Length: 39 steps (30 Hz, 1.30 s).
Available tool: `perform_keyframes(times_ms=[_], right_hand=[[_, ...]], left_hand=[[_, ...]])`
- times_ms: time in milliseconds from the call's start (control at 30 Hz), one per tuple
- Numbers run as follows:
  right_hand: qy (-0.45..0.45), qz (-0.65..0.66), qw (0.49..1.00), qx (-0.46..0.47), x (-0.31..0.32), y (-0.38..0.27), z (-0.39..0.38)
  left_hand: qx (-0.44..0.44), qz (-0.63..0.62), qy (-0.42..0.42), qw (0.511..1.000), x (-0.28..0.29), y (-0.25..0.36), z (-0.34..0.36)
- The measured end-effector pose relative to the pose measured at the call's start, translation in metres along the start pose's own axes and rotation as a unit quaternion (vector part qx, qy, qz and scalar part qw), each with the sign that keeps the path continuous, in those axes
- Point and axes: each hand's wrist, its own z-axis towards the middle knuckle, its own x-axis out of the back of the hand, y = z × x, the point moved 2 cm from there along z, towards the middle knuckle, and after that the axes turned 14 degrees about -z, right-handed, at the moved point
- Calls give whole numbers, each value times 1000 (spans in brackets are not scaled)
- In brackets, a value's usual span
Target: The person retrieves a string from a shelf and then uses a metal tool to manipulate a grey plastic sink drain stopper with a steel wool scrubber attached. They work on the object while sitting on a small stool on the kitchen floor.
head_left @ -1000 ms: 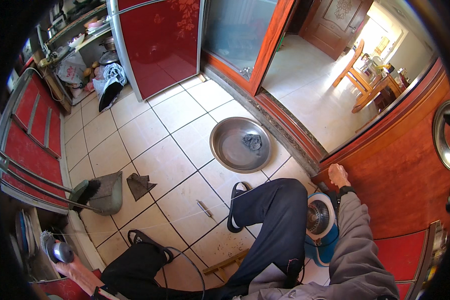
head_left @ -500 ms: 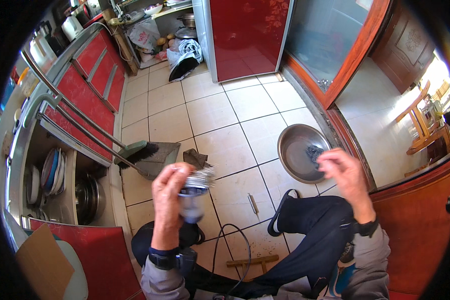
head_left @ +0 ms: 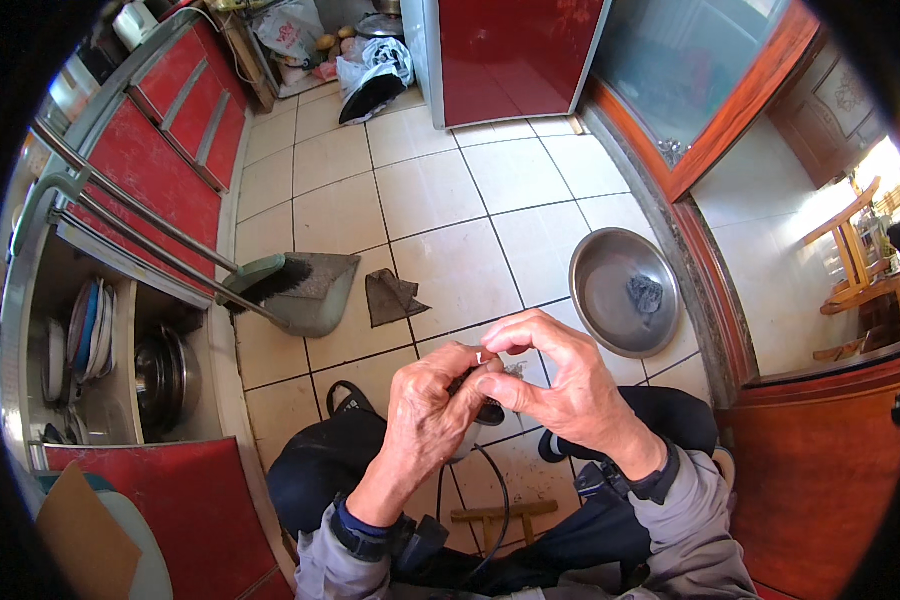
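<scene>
My left hand is closed round a small thing with a silvery ribbed metal part and a dark rounded part below; most of it is hidden behind my fingers. My right hand meets it from the right, thumb and fingertips curled in a pinch against the left fingers. What the right fingertips grip is hidden. A tiny white spot shows between the hands. To the right, a dark wiry scouring pad lies in a steel basin on the floor. A black cord loops below my hands.
A broom and dustpan stand at the left, a dark folded cloth beside them. Left is an open cabinet with plates and pans. A wooden stool is between my legs. A red fridge stands far ahead.
My right hand has left the basin area and moved left to meet my left hand. The left hand has moved right with its thing. The scouring pad now lies in the basin, away from my fingers.
</scene>
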Motion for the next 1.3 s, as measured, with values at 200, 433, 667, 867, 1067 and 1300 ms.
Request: perform_keyframes(times_ms=[200, 433, 667, 867, 1067, 1300], right_hand=[[56, -21, 998, 16, -8, 5, -7], [11, 206, 975, -83, -5, 11, -14], [24, 288, 947, -138, -2, 14, -15], [90, 58, 994, 3, 25, 13, -9], [33, -44, 992, 112, 29, 0, -11], [-1, -204, 954, 220, 30, -3, -18]], left_hand=[[-74, 116, 26, 990, -13, -2, -1], [-16, 61, 14, 998, -19, 0, -3], [38, 2, 10, 999, -17, 2, -3], [89, -128, 40, 987, -5, 5, -4], [179, -274, -35, 944, -7, 9, -12], [208, -278, -76, 935, -9, 4, -11]])
